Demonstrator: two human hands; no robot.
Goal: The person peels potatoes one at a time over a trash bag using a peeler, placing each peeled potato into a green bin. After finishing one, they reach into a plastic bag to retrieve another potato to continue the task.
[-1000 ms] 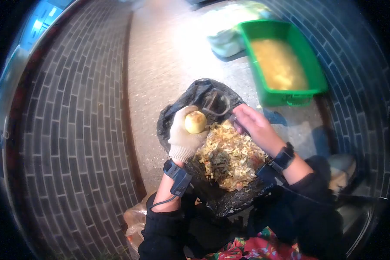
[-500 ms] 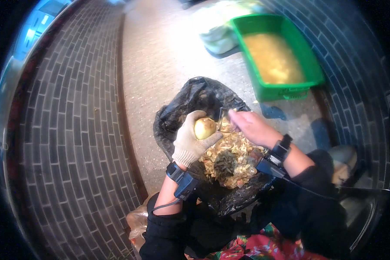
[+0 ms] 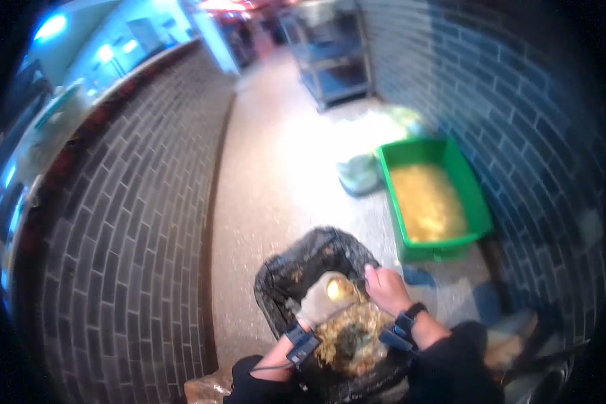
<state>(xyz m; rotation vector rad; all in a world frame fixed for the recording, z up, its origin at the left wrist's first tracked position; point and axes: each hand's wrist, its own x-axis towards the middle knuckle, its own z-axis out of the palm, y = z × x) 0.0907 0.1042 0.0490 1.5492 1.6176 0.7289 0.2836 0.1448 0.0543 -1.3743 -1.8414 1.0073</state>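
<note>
My left hand [image 3: 322, 301], in a pale knitted glove, is closed around a pale yellow, partly peeled potato [image 3: 341, 289]. Close to its right side, my bare right hand [image 3: 386, 291] is curled shut on a peeler [image 3: 359, 292], whose thin frame is smeared by motion next to the potato. Both hands are over a container lined with a black plastic bag [image 3: 275, 277]. Beneath them lies a heap of yellowish peelings [image 3: 335, 342] with a darker patch in the middle.
A green tub [image 3: 440, 252] of yellowish contents stands ahead on the right, beside a pale sack [image 3: 359, 176]. Farther back is a metal shelf rack [image 3: 333, 71]. A low brick wall [image 3: 141, 202] runs along the left, another brick wall [image 3: 525, 161] along the right.
My view has tilted up, so the hands, bag and tub appear lower and the rack shows. The potato stays in my left hand; my right hand remains beside it with the peeler.
</note>
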